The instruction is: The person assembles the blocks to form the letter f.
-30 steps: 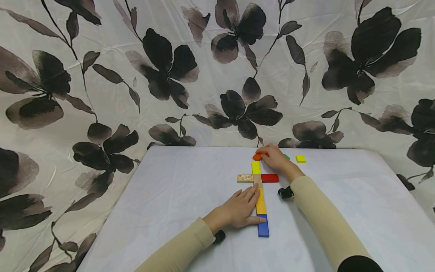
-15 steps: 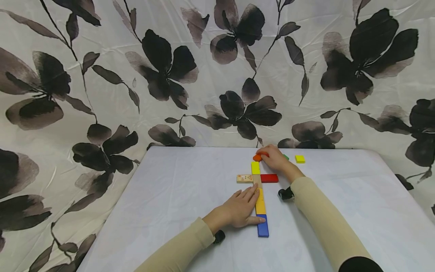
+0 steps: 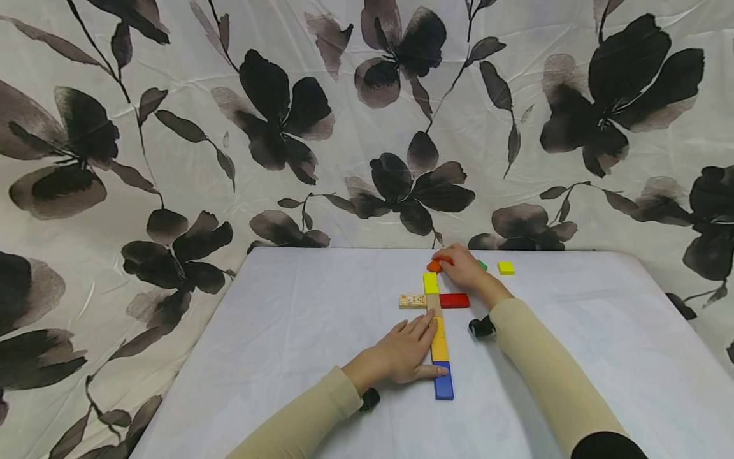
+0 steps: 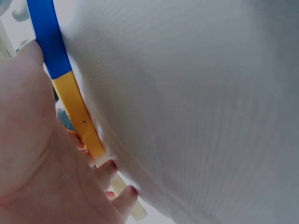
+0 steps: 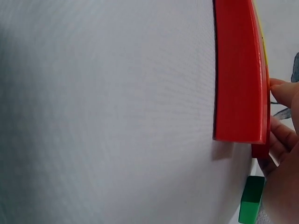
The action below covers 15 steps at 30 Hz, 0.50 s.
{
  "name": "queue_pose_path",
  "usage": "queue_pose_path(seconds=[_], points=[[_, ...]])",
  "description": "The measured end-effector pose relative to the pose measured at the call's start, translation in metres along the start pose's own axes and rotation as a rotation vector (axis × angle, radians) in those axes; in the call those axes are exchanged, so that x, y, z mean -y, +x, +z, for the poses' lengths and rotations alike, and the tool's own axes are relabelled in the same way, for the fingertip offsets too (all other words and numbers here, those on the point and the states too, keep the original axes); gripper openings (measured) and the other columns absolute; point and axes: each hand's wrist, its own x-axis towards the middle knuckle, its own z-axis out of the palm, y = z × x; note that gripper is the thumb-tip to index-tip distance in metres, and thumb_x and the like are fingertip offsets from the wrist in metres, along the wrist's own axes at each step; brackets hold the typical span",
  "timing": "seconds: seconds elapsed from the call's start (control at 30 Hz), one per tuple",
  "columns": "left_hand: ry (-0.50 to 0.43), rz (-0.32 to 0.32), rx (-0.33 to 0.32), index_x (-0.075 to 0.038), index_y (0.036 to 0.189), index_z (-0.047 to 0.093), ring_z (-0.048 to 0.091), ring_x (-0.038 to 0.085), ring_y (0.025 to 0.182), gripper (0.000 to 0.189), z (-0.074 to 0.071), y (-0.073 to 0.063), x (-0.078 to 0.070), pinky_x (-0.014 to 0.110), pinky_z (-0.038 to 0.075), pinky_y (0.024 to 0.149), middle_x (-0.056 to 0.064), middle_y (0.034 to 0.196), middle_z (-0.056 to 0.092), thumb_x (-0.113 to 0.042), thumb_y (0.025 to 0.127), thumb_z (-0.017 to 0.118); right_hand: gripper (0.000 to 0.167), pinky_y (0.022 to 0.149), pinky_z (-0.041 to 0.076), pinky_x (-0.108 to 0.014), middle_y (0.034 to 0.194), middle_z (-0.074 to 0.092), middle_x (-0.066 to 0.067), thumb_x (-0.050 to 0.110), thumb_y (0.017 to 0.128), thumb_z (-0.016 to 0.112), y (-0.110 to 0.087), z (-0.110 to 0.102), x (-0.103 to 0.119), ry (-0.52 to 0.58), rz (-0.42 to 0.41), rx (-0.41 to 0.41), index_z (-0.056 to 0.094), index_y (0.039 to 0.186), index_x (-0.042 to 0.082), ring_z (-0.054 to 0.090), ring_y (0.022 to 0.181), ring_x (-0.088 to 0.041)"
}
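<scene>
In the head view a column of flat wooden blocks runs down the table: a yellow block [image 3: 431,283], a plain wood block [image 3: 433,302], an orange-yellow block [image 3: 439,341] and a blue block [image 3: 444,382]. A printed wood block [image 3: 413,301] and a red block [image 3: 455,300] extend sideways near its top. My left hand [image 3: 395,354] rests along the column's left side, fingers extended, thumb on the blue block. Beyond the top end my right hand [image 3: 463,266] pinches a small red block [image 3: 443,259]; an orange piece [image 3: 433,266] shows beside the fingertips. The palm hides part of it.
A green block [image 3: 483,264] is partly hidden behind my right hand, and a separate yellow block [image 3: 506,268] lies to its right. The white table's [image 3: 298,306] far edge is close behind them, with a floral cloth [image 3: 275,121] hanging beyond.
</scene>
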Motion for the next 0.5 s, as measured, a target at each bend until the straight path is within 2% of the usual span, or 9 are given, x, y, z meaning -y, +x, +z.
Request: queue_pose_path(seconds=[0.27,0.5], points=[[-0.006,-0.005,0.003,-0.010,0.165,0.015,0.013,0.019,0.158,0.100,0.0011,0.0000,0.0007,0.047,0.021,0.125,0.006,0.173,0.000,-0.079,0.095,0.034,0.029,0.112,0.041,-0.055,0.129,0.056,-0.023,0.014,0.105,0.058,-0.0007,0.0008,0.0010,0.012,0.056,0.007,0.069,0.130,0.003,0.052,0.122,-0.039],[-0.002,-0.005,0.006,-0.011,0.165,0.015,0.012,0.019,0.158,0.101,0.0020,0.0001,0.0012,0.046,0.021,0.125,0.005,0.173,0.000,-0.080,0.094,0.033,0.032,0.114,0.038,-0.057,0.134,0.053,-0.023,0.014,0.105,0.057,-0.0023,-0.0008,0.0032,0.052,0.085,0.029,0.066,0.134,0.003,0.050,0.125,-0.040]])
